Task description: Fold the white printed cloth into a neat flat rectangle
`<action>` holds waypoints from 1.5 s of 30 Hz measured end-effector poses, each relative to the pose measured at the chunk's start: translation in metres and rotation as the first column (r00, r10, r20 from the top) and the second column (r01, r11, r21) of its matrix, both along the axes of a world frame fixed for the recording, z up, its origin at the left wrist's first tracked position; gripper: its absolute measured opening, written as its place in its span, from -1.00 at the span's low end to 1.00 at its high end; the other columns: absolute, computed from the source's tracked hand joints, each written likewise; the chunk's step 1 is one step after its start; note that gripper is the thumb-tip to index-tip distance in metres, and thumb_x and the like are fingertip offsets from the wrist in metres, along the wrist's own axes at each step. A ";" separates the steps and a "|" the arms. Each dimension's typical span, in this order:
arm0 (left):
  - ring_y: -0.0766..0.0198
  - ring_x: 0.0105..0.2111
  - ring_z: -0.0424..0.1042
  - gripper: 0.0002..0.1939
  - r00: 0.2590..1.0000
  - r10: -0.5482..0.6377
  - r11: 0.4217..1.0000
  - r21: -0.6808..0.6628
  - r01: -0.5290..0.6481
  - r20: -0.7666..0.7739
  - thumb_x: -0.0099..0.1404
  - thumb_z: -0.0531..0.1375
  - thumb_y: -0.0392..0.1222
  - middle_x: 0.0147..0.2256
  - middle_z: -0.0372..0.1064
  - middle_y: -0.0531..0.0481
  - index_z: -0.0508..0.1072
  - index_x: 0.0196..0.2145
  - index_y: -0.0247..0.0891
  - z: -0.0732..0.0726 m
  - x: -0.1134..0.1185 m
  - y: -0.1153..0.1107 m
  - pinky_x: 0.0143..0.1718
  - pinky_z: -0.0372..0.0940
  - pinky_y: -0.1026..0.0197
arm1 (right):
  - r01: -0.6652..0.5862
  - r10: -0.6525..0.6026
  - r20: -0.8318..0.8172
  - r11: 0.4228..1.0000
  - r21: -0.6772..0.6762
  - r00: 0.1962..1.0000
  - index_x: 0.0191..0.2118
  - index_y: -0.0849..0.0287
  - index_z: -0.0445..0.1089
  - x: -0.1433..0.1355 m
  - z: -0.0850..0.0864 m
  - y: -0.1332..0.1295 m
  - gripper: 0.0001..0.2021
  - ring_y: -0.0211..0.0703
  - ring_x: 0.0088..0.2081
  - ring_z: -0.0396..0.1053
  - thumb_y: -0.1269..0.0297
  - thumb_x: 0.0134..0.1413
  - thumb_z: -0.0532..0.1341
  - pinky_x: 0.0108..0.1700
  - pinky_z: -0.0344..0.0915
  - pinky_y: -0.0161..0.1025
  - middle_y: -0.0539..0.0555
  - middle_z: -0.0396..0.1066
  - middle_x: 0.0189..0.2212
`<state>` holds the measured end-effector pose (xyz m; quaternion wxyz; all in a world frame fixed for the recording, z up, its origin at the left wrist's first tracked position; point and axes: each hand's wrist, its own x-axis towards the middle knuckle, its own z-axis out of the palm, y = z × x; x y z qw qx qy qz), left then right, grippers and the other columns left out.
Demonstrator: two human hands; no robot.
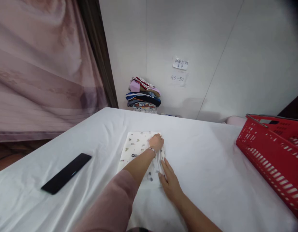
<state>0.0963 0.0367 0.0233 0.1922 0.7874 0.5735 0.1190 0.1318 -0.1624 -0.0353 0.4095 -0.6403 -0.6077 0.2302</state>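
Observation:
A white cloth [132, 146] with small scattered prints lies folded flat on the white-covered table [207, 180]. My left hand [156, 142], with a bracelet at the wrist, reaches across the cloth. Its fingers are curled down on the far right corner, and the fingertips are partly hidden. Nearer to me, my right hand [172, 186] rests along the right edge of the cloth. Its fingers are stretched out and the thumb is apart from them, touching the cloth's side. Wrinkles run along that edge between the two hands.
A black flat phone-like slab [67, 173] lies at the left of the table. A red plastic basket [269, 154] stands on the right. Beyond the far edge rises a stack of folded fabrics [143, 96] by the wall. A pink curtain [42, 64] hangs at left.

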 end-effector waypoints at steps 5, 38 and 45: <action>0.15 -0.17 0.40 -0.78 1.000 0.025 0.996 -0.091 -0.025 0.001 0.18 0.05 -0.15 -0.22 0.44 -0.13 0.39 -0.24 -0.23 0.005 0.002 0.005 -0.27 0.21 0.22 | 0.007 -0.007 0.030 1.000 0.020 1.000 0.26 0.00 -0.05 0.001 -0.004 0.000 -0.49 -0.12 0.27 -0.18 0.23 0.19 -0.02 0.23 -0.02 -0.07 -0.04 -0.19 0.28; 0.16 -0.15 0.40 -0.75 0.995 0.060 0.998 -0.001 -0.060 0.081 0.26 -0.02 -0.22 -0.18 0.42 -0.19 0.40 -0.20 -0.26 0.000 0.014 0.023 -0.22 0.23 0.20 | 0.016 -0.018 0.056 0.999 0.039 0.998 0.24 -0.02 -0.02 0.000 0.000 -0.001 -0.50 -0.08 0.26 -0.14 0.22 0.19 0.00 0.21 0.02 -0.05 -0.01 -0.14 0.27; 0.26 -0.23 0.41 -0.70 0.986 -0.080 0.997 0.002 0.080 0.143 0.28 -0.06 -0.25 -0.26 0.47 -0.08 0.47 -0.26 -0.26 -0.001 -0.001 0.025 -0.21 0.24 0.28 | 0.025 -0.026 0.037 0.999 0.047 0.999 0.24 -0.04 0.00 0.000 0.002 -0.002 -0.50 -0.09 0.25 -0.11 0.22 0.18 0.02 0.19 0.06 -0.08 0.00 -0.12 0.27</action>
